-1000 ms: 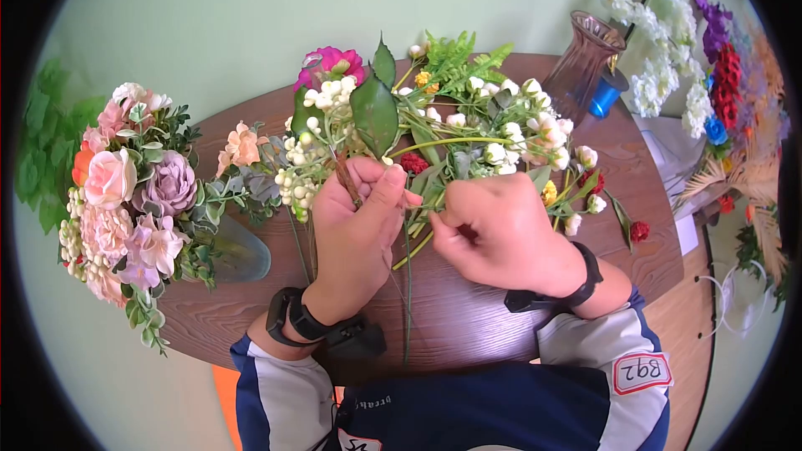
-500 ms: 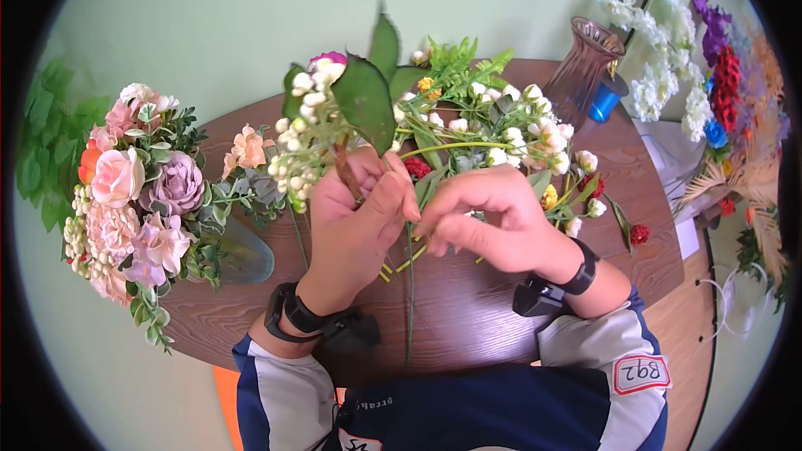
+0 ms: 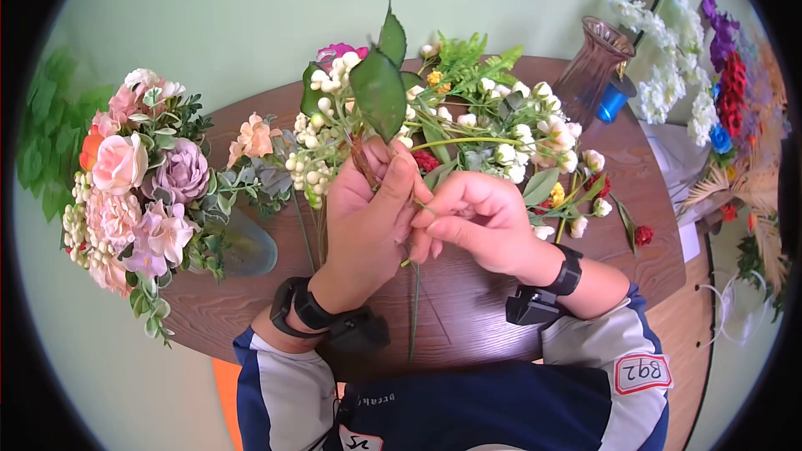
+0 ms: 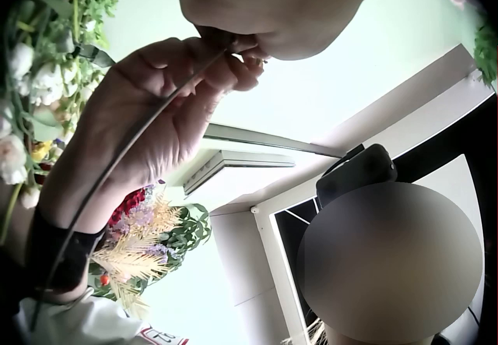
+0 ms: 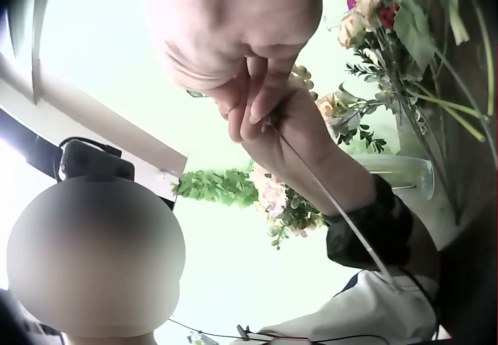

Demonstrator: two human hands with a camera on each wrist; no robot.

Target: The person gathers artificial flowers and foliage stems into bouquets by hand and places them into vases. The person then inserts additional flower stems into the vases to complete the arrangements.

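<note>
Upright in my left hand [image 3: 368, 213] are brown stems [image 3: 361, 159] bearing dark green leaves [image 3: 376, 92] and white berries [image 3: 326, 121]. Thumb and fingers of my right hand [image 3: 487, 225] pinch a thin green strand [image 3: 428, 205] close against the left fingertips. Below the hands, a long thin stem [image 3: 414, 309] hangs over the table. Both wrist views show the two hands meeting, with a thin strand [image 4: 128, 146] slanting down from the fingers; in the right wrist view this strand [image 5: 334, 201] passes the left forearm. The exact crossing point between the fingertips is hidden.
A pastel bouquet [image 3: 121, 175] in a glass vase [image 3: 251, 249] stands on the left. White flowers [image 3: 551, 129], a fern [image 3: 476, 63] and red blooms [image 3: 642, 235] lie across the brown table [image 3: 618, 259]. A tinted vase [image 3: 591, 58] and a blue cup [image 3: 614, 98] are back right.
My right hand has turned and its fingers have spread from a tighter curl, then come back against the left fingertips. The left hand has shifted slightly right, still holding the leafy stems.
</note>
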